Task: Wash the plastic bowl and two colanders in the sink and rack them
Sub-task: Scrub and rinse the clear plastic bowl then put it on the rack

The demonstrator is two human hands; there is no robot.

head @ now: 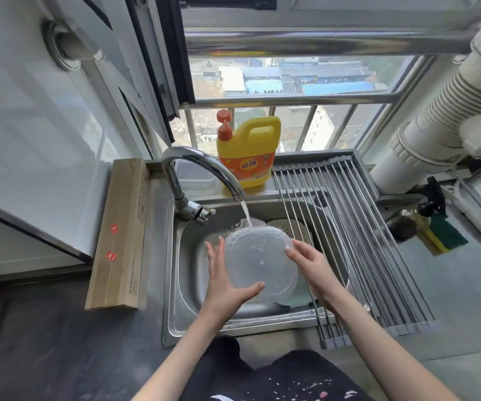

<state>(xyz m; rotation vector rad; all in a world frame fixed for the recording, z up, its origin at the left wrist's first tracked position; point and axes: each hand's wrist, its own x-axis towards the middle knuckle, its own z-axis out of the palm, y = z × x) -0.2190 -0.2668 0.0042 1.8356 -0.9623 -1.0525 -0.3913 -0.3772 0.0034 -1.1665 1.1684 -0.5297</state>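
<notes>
The plastic bowl (259,263) is held over the sink (187,273), its far rim under the stream from the tap (204,166). It is judged light, thin-walled, slightly flexible and slippery when wet; grip at opposite rim edges. The left hand (224,280) supports the near-left side, fingers (214,250) spread, thumb across the surface. The right hand (310,264) presses the right edge, fingers lightly curled. The bowl is round, with no long axis; its flat face tilts up toward the camera. Which face this is cannot be told. The rack (357,244) lies empty just beside.
</notes>
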